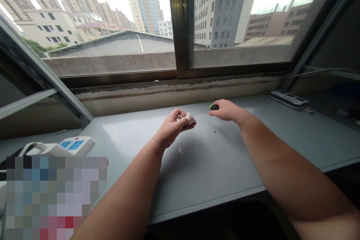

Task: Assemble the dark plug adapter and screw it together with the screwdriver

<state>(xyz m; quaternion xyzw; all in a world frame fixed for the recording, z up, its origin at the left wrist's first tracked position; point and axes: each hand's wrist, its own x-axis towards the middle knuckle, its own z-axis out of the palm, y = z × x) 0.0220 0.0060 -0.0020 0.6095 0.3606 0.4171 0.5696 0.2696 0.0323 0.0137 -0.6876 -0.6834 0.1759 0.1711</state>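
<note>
My left hand (173, 126) is closed around a small white curved piece (190, 118), raised a little above the grey desk (202, 172). Something dark shows under that piece, too small to make out. To the right, my right hand (226, 110) grips a black-and-green object (214, 107) that looks like a tool handle; the rest of it is hidden by the fingers. Between the hands, slightly nearer to me, a tiny shiny metal part (214, 131) lies on the desk, touched by neither hand.
A white power strip (84, 145) with blue sockets and plugged cables sits at the left. Another power strip (288, 99) lies at the back right. A metal frame post (67, 95) meets the desk's left rear. Behind the desk is a window (180, 71). A blurred-out patch covers the lower left.
</note>
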